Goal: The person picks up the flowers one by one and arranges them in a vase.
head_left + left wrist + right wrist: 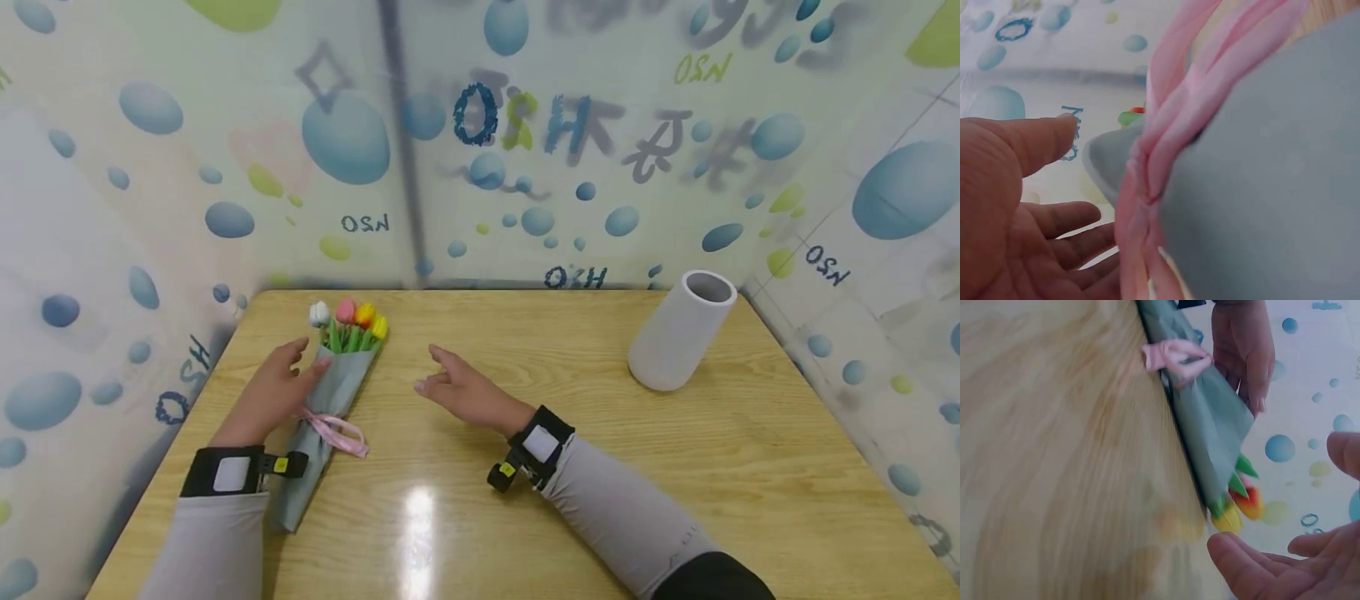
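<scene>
A bouquet of tulips (pixel 337 383) in grey-green paper lies on the left of the table, its white, pink, orange and yellow heads toward the back. A pink ribbon (pixel 1175 106) is tied round the wrapping. My left hand (pixel 273 389) is at the bouquet's left side, thumb over the paper and fingers spread; whether it touches cannot be told. In the left wrist view its fingers are apart, with nothing gripped. My right hand (pixel 474 392) hovers to the right of the bouquet, fingers extended and holding nothing. Toward the back right stands a white vase (pixel 681 332), its mouth upward.
The wooden table (pixel 525 508) reaches back to a wall (pixel 450 225) patterned with blue and green ovals. More patterned wall surfaces rise at the left and right sides. Light reflects off the tabletop near the front.
</scene>
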Motion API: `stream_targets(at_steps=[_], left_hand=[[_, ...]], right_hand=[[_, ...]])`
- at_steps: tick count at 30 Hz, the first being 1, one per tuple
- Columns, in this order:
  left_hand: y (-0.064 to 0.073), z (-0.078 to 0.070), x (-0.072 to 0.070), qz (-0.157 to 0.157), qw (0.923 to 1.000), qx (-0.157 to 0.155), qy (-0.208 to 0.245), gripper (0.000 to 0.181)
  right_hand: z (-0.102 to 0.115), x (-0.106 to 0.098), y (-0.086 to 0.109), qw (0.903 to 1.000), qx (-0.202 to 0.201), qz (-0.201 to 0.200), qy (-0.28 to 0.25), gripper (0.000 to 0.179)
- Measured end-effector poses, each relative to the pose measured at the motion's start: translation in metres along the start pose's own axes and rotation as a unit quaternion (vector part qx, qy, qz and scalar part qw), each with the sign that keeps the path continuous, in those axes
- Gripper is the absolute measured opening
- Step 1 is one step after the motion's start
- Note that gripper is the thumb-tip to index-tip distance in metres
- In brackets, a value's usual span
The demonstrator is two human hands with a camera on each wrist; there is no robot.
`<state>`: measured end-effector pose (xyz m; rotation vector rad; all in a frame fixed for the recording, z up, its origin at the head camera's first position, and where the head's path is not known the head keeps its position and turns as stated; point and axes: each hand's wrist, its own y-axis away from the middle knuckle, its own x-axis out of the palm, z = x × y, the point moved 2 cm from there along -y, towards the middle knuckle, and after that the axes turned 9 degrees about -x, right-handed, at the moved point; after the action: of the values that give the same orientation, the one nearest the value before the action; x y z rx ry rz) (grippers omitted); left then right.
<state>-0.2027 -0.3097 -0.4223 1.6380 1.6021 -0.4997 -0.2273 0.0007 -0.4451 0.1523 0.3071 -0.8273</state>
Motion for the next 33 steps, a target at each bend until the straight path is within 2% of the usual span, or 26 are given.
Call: stream_targets(at_steps=[4,6,8,10,13,16,20,23,33], left_hand=[[-0.002,0.001,-0.001,0.011,0.9998,-0.015,-0.005,0.091],[-0.003,0.002,-0.001,0.016,0.9996,-0.021,-0.009,0.089],[-0.004,0.002,0.0,0.021,0.9994,-0.028,-0.009,0.088],[-0.005,0.003,0.0,0.025,0.9992,-0.032,-0.006,0.088],[-0.005,0.006,0.0,0.028,0.9988,-0.04,-0.002,0.088],[-0.005,0.01,0.001,0.035,0.998,-0.052,0.01,0.088],[-0.006,0.012,0.005,0.043,0.9966,-0.066,0.021,0.087],[-0.006,0.011,0.007,0.049,0.9961,-0.071,0.021,0.086],[-0.002,0.005,0.004,0.059,0.9954,-0.067,0.035,0.083]], right_hand=[[0.002,0.018,-0.018,0.9989,0.011,-0.018,-0.042,0.078],[0.003,0.027,-0.028,0.9958,0.011,-0.03,-0.086,0.073],[0.003,0.037,-0.037,0.9873,0.016,-0.044,-0.152,0.069],[0.005,0.047,-0.046,0.9727,0.022,-0.068,-0.221,0.067],[0.007,0.061,-0.058,0.9552,0.036,-0.111,-0.272,0.068],[0.008,0.074,-0.067,0.9454,0.049,-0.144,-0.288,0.064],[0.005,0.087,-0.073,0.9384,0.058,-0.164,-0.299,0.048],[0.003,0.091,-0.075,0.9396,0.05,-0.166,-0.295,0.042],[0.006,0.095,-0.077,0.9452,0.031,-0.165,-0.28,0.051]])
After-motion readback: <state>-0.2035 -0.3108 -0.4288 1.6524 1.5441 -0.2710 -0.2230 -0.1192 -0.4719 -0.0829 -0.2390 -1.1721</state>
